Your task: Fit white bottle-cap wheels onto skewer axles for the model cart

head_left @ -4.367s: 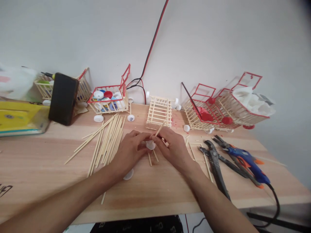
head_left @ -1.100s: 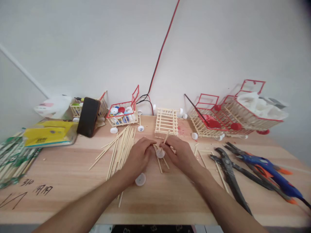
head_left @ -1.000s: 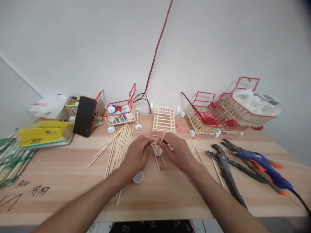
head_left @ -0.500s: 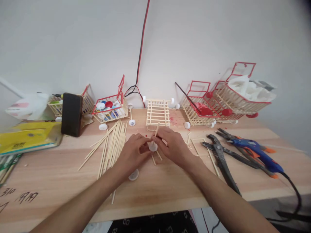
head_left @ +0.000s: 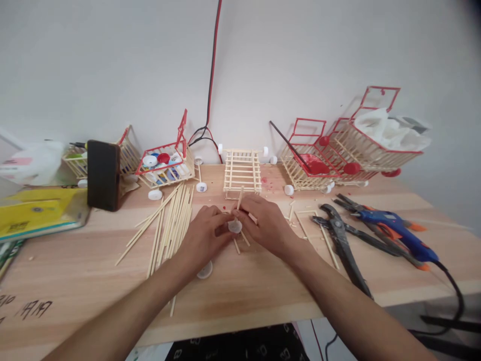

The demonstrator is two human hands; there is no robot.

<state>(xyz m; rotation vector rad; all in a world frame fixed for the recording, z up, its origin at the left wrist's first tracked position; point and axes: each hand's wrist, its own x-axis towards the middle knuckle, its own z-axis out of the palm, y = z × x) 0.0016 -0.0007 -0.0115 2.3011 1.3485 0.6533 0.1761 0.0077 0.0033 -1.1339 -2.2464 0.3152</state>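
At the far left, a dark phone (head_left: 103, 175) is propped upright. Beside it, a red-rimmed cart (head_left: 162, 168) is filled with caps. In front of that cart, a spread of sticks (head_left: 175, 223) is laid on the wooden table (head_left: 270, 296), and a loose cap (head_left: 205, 271) is left near the forearm.

At the centre, the edge of a translucent cap (head_left: 235, 227) appears to be pinched between thumb and fingers of the left hand (head_left: 206, 231). A short stick (head_left: 240, 199) is pinched by the right hand (head_left: 265, 219), its lower end brought to the cap; whether glue is present there cannot be told. For a sound joint, the stick should be centred and kept square to the cap — any lean would likely throw the wheel off true. Pressure should be light, with both hands held steady.

To the right, black pliers (head_left: 342, 248) and a blue glue gun (head_left: 398, 231) are noted — both apart from the hands.
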